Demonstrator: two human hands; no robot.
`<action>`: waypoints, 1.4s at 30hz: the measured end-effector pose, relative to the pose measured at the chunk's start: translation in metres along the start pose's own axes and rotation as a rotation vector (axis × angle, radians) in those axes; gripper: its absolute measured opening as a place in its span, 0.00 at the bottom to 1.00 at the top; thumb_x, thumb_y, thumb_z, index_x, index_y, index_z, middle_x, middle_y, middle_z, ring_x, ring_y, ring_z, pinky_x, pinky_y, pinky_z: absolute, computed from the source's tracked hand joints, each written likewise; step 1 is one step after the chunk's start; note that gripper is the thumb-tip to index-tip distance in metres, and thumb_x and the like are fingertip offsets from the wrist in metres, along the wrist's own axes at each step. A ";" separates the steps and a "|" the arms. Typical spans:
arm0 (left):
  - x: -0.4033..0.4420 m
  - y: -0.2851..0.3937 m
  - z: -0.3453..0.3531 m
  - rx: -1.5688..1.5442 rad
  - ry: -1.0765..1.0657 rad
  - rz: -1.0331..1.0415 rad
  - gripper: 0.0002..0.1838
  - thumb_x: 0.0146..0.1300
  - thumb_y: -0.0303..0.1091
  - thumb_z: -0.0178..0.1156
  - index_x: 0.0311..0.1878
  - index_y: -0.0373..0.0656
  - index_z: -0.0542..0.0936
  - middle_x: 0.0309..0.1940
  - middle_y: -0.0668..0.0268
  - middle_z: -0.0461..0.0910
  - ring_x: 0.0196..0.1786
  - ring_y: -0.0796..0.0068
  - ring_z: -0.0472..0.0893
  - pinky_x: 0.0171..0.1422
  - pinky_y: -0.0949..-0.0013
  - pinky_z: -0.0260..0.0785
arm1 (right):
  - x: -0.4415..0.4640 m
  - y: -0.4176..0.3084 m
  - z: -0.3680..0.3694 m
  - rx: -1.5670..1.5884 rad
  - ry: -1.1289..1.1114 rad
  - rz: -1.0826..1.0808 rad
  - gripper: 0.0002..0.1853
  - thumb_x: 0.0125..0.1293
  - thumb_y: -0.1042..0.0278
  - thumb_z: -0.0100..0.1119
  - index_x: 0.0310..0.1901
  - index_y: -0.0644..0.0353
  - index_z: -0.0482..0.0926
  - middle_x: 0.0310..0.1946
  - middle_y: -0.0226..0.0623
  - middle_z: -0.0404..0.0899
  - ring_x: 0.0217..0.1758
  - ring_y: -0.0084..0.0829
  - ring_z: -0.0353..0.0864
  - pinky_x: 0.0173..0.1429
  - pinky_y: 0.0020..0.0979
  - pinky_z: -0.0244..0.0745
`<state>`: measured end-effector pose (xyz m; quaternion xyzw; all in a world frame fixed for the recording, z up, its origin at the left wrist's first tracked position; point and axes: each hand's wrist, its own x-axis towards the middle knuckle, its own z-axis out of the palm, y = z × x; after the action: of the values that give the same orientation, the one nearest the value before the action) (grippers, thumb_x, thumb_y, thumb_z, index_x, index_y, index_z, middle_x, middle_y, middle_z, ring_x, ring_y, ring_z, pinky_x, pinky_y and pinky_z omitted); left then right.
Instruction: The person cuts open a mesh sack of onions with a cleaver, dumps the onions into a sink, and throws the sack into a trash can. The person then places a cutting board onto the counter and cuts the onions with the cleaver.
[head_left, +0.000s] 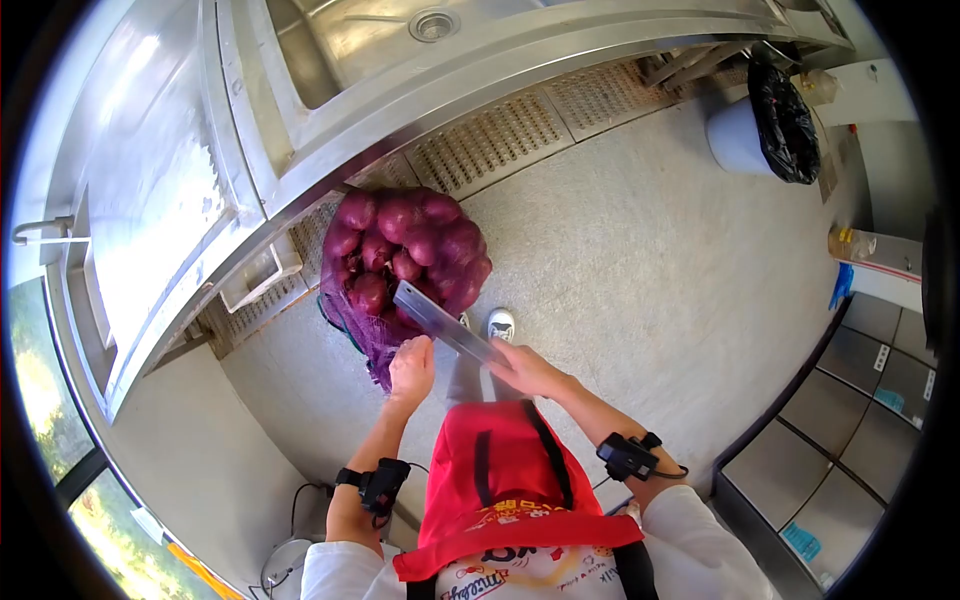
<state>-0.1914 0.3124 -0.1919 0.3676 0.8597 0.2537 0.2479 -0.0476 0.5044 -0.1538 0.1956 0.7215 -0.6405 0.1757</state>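
Note:
A purple mesh bag (380, 345) full of red onions (397, 216) rests on the floor against the counter's base. My left hand (410, 371) is closed at the near end of the bag, on its loose mesh; the fingers' inner side is hidden. In my right hand (530, 370) is a cleaver (447, 326), gripped by its handle. Its broad metal blade points up and left, over the near edge of the onions and just above my left hand.
A steel counter with a sink (340, 60) runs along the far side. Perforated grates (490, 140) lie beneath it. At the right are a bin with a black liner (785, 125) and grey drawers (825, 420). My shoe (501, 323) is beside the bag.

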 end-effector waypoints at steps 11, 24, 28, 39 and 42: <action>-0.047 -0.048 0.010 -0.426 0.041 -0.218 0.09 0.55 0.28 0.57 0.41 0.41 0.78 0.47 0.52 0.74 0.51 0.51 0.73 0.56 0.58 0.65 | -0.035 0.031 0.017 -0.038 0.088 0.173 0.16 0.64 0.66 0.55 0.51 0.59 0.66 0.33 0.50 0.78 0.36 0.49 0.80 0.38 0.41 0.73; -0.121 -0.150 -0.001 0.265 -0.672 -0.360 0.44 0.49 0.67 0.58 0.69 0.61 0.60 0.70 0.66 0.58 0.74 0.56 0.48 0.65 0.25 0.40 | -0.050 0.037 0.016 0.000 0.277 0.232 0.14 0.64 0.72 0.56 0.51 0.59 0.69 0.17 0.30 0.61 0.21 0.21 0.60 0.26 0.28 0.62; -0.128 -0.112 -0.026 0.090 -0.387 -0.317 0.42 0.54 0.57 0.60 0.70 0.58 0.57 0.72 0.69 0.53 0.75 0.58 0.48 0.69 0.32 0.42 | -0.054 0.033 0.006 -0.010 0.337 0.258 0.14 0.63 0.72 0.56 0.51 0.59 0.69 0.17 0.29 0.62 0.21 0.21 0.61 0.26 0.27 0.63; -0.193 -0.086 -0.030 -1.129 -0.423 -0.664 0.32 0.62 0.48 0.57 0.67 0.45 0.62 0.62 0.59 0.69 0.58 0.67 0.72 0.61 0.61 0.66 | -0.143 0.025 -0.080 -0.348 0.639 0.152 0.23 0.57 0.68 0.55 0.57 0.50 0.66 0.25 0.45 0.76 0.28 0.47 0.78 0.33 0.43 0.72; -0.109 -0.024 -0.046 -0.853 -0.497 -0.651 0.32 0.63 0.48 0.57 0.66 0.45 0.62 0.62 0.60 0.69 0.57 0.67 0.72 0.61 0.61 0.66 | -0.172 0.022 -0.107 -0.384 0.675 0.245 0.24 0.55 0.67 0.56 0.56 0.50 0.66 0.27 0.45 0.78 0.31 0.48 0.80 0.36 0.43 0.74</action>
<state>-0.1652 0.2040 -0.1462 0.0013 0.6664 0.3940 0.6329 0.1118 0.6028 -0.0732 0.4432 0.8164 -0.3684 0.0373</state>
